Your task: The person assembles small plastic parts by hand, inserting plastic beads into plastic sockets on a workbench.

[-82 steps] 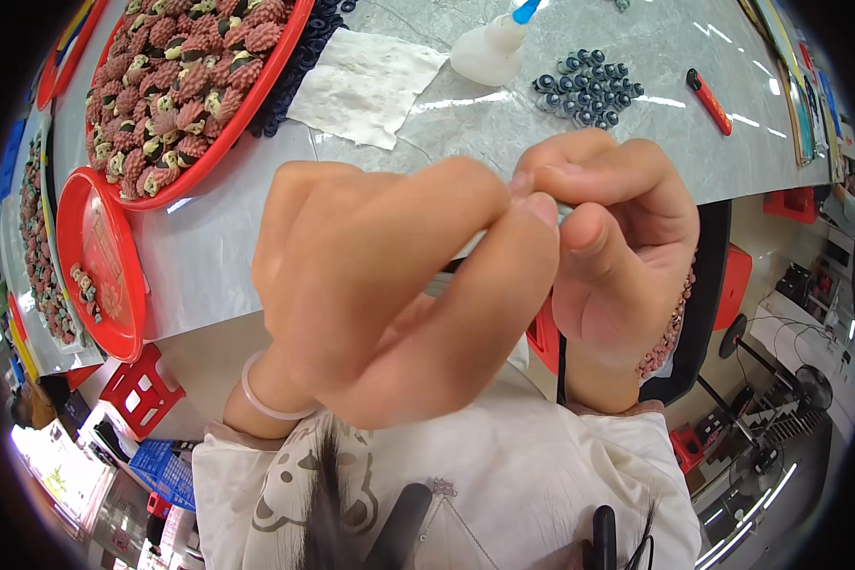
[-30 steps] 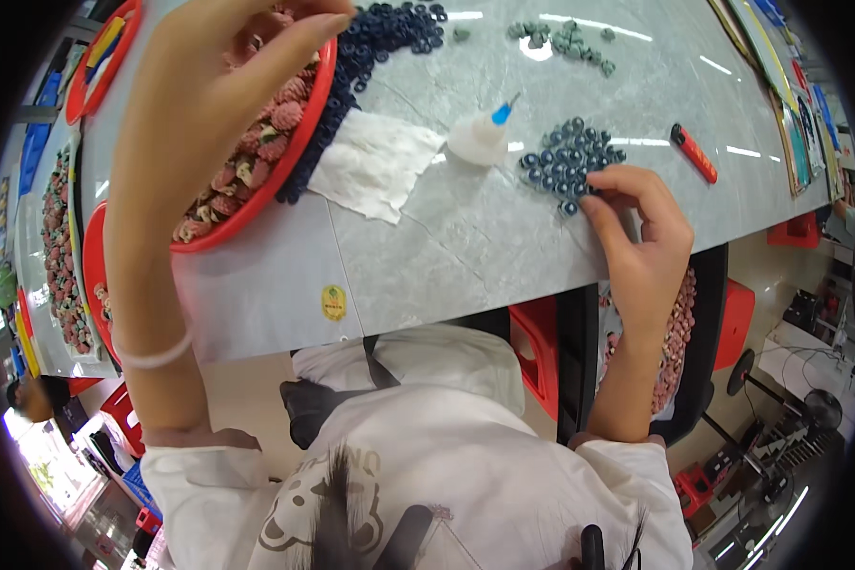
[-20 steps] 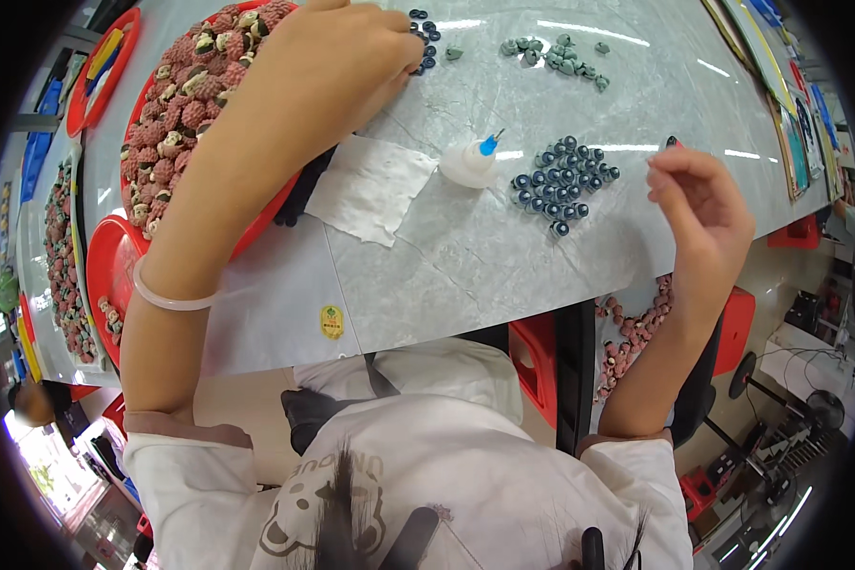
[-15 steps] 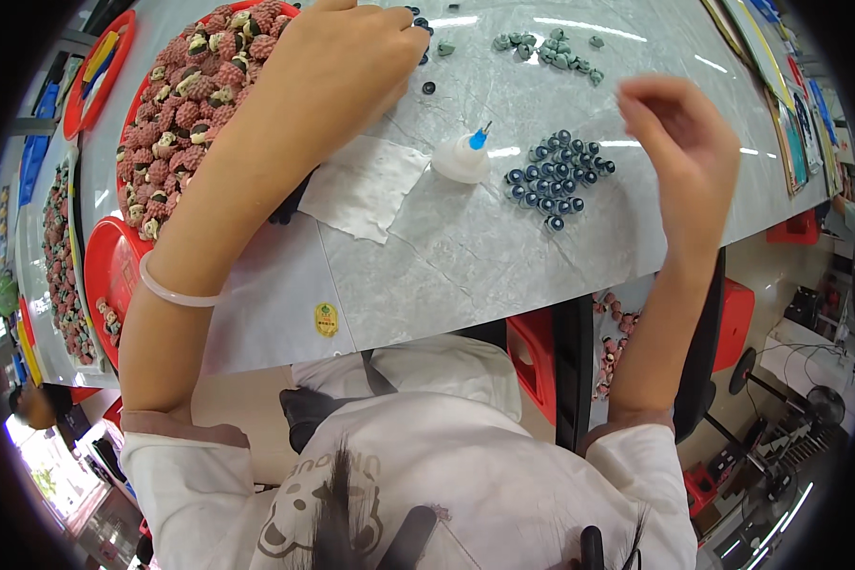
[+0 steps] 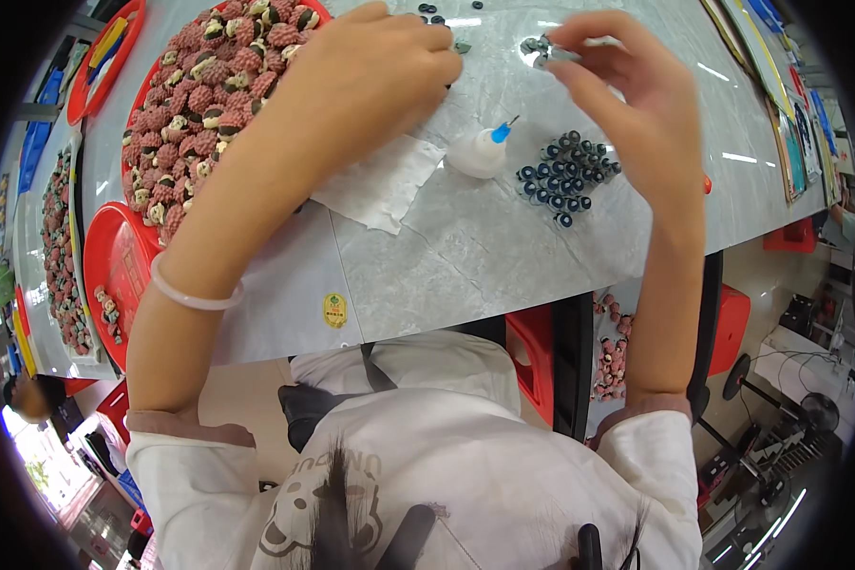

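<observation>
My left hand (image 5: 370, 76) reaches across the rim of a round red tray (image 5: 147, 81) heaped with small pink strawberry-like pieces (image 5: 209, 104). Its fingers curl down by a few loose dark beads (image 5: 427, 9) at the far edge, and they hide what is under them. My right hand (image 5: 627, 90) is raised further right, thumb and forefinger pinched on a small bead beside a little cluster of grey-green pieces (image 5: 534, 45). Below it lie a pile of dark round beads (image 5: 565, 176) and a small white glue bottle (image 5: 480, 152) with a blue tip.
A crumpled white tissue (image 5: 385, 185) lies on the grey marble table (image 5: 465, 256). More red trays (image 5: 114, 275) with pink pieces sit at the left. A yellow sticker (image 5: 334, 309) is near the front edge. Red stools (image 5: 532, 351) stand under the table.
My hands, together near my face at first, split apart. The left went out over the red tray; the right touched the bead pile, then rose up and left, pinched, toward the far grey-green pieces.
</observation>
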`<state>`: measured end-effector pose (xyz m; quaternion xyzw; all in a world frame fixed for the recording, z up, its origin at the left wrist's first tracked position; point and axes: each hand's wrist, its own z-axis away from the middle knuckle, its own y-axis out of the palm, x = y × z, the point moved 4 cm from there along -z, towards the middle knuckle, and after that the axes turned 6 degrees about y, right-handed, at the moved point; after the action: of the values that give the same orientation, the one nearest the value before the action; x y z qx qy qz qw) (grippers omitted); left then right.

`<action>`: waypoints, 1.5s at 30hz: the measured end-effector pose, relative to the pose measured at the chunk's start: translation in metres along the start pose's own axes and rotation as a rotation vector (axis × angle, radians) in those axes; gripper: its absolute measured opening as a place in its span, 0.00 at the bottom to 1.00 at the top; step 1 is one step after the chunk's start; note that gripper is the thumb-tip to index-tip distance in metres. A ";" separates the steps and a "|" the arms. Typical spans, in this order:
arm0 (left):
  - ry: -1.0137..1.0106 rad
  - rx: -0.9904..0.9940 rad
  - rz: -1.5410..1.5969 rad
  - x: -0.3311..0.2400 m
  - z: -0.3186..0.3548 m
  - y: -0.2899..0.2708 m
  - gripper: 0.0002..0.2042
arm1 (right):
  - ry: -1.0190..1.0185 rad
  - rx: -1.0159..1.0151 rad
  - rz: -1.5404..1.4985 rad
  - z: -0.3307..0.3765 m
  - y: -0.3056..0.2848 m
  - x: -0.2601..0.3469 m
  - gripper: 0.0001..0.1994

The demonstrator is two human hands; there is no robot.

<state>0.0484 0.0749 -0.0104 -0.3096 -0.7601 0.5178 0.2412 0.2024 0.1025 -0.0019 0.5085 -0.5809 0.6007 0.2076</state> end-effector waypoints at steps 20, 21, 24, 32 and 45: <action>-0.709 -0.409 1.237 -0.078 0.062 -0.045 0.06 | -0.142 -0.024 -0.634 0.095 0.034 0.038 0.12; -0.708 -0.406 1.241 -0.081 0.061 -0.042 0.06 | -0.225 -0.057 -0.592 0.096 0.034 0.040 0.13; -0.706 -0.487 1.386 -0.086 0.062 -0.037 0.08 | -0.294 -0.120 -0.433 0.102 0.030 0.047 0.13; -0.596 -0.491 1.290 -0.087 0.069 -0.032 0.12 | -0.383 -0.188 -0.177 0.113 0.028 0.058 0.11; -0.215 -0.572 0.869 -0.089 0.062 -0.039 0.07 | -0.099 0.080 -0.810 0.106 0.038 0.027 0.09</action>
<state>0.0586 -0.0398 0.0004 -0.5947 -0.6931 0.3708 -0.1690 0.1990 -0.0123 -0.0173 0.7320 -0.3189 0.4674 0.3795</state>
